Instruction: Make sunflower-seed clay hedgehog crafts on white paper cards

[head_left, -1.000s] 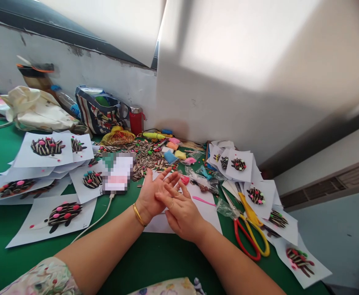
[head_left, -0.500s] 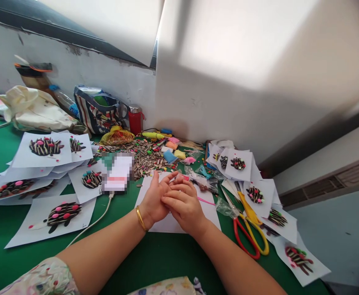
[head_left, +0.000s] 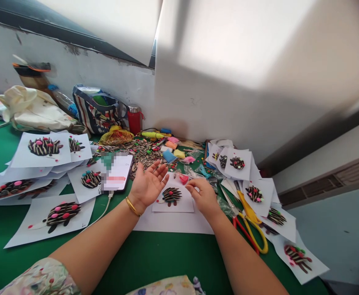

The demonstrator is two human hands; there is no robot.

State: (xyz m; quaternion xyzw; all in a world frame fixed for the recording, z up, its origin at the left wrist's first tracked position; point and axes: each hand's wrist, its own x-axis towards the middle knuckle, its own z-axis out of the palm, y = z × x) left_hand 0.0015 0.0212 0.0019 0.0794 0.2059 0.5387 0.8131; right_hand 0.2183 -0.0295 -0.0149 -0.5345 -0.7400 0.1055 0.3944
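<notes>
Hedgehog (head_left: 172, 196), one: striped seeds with red dots, on a small white card (head_left: 184, 204), one, lying on a larger white sheet (head_left: 173, 224) between the two hands.
Left hand (head_left: 148, 186), one: palm up, fingers spread, grip released, just beside the card; one gold bracelet (head_left: 132, 206) at the wrist.
Right hand (head_left: 204, 197), one: at the card's right edge, thumb and forefinger pinched together; whether this grip encloses anything small, cannot tell.
Risk, as judged: the card appears loose, so a brush from either hand could slide it askew; weakly stuck dots could drop off. The right forearm lies close to the scissors (head_left: 236, 211); a sideways swing could catch them.
Scissors: one pair, one red handle, one yellow.
Red lump (head_left: 184, 179): one, near the card's upper right corner.
Phone (head_left: 121, 172): one, with one white cable (head_left: 108, 200).
Clay packets (head_left: 169, 157): at least six.
Seeds (head_left: 144, 156): one heap, uncountable.
Left cards (head_left: 45, 147): six hedgehogs visible.
Right cards (head_left: 237, 164): at least six.
Red flask (head_left: 134, 121): one.
Table (head_left: 154, 262): one, green.
</notes>
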